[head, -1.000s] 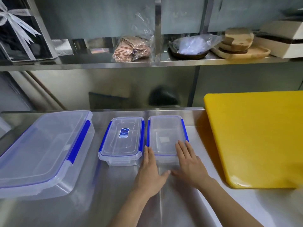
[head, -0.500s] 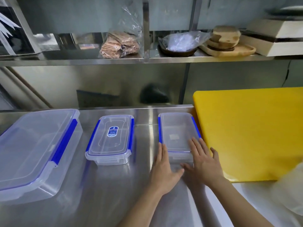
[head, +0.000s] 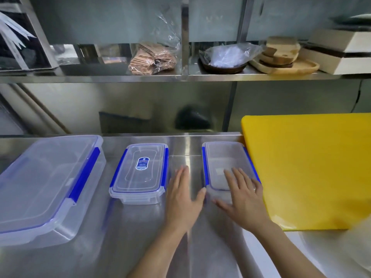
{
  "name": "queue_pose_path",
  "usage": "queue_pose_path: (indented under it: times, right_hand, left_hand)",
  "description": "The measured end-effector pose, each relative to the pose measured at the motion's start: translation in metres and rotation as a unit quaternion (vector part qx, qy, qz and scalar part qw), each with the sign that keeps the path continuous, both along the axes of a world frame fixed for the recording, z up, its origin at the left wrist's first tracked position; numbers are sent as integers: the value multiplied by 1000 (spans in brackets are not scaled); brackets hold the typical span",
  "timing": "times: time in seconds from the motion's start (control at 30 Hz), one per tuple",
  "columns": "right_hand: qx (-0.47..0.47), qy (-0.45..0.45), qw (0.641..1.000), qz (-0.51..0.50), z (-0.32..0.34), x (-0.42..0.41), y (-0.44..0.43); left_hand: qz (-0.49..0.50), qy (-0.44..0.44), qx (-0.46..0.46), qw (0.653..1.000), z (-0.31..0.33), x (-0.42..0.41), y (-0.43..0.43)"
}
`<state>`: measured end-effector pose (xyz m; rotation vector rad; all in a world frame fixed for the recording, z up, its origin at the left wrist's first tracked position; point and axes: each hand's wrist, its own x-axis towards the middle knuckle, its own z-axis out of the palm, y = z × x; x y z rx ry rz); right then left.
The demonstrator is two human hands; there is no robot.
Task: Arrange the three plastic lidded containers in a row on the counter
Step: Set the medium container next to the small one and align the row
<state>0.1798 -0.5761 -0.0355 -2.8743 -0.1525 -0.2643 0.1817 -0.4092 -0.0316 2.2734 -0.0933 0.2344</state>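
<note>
**Three lidded boxes on the steel, my hands at the rightmost one**

The only label I can see is a blue oval sticker in the middle of the lid of the middle container [head: 139, 173]; its print is too small for me to read. The right container [head: 224, 163] carries a pale square patch under its lid, with no writing I can make out. The large container [head: 48, 187] at the far left shows no label.

All three stand on the steel counter [head: 140, 237] with blue clips along their long sides. The large one runs off the left edge of view. A narrow gap separates it from the middle container, and a wider strip of bare steel lies between the middle and right containers.

My left hand [head: 183, 199] lies flat and open in that strip, fingers together, thumb tip touching the near left corner of the right container. My right hand [head: 244, 194] rests spread and flat over the near end of that lid, gripping nothing.

The right container's far right corner sits against the edge of the yellow cutting board [head: 311, 167]; whether the rest of that side touches, I cannot tell. The counter in front of the boxes is bare steel, and behind them it ends at a raised back edge.
</note>
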Motion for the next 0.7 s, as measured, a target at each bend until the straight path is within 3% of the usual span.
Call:
queue_pose_path:
  times: [0.13,0.27,0.37,0.5,0.7]
  right_hand:
    - [90,43,993,59,0,11,58]
    - [165,83,979,86,-7,24,112]
    - [179,107,972,106,-13,33,143]
    - [147,123,973,125,-23,43,163]
    - [93,88,987,93,-43,46,159]
  left_hand:
    - [125,-24,18,992,4,12,72]
    - [190,53,50,979,-4,19,135]
    - [180,110,66,975,-11,22,160]
    - [132,171,-38,976,-17,23,162]
    - [140,158,-19,977,-22,25,150]
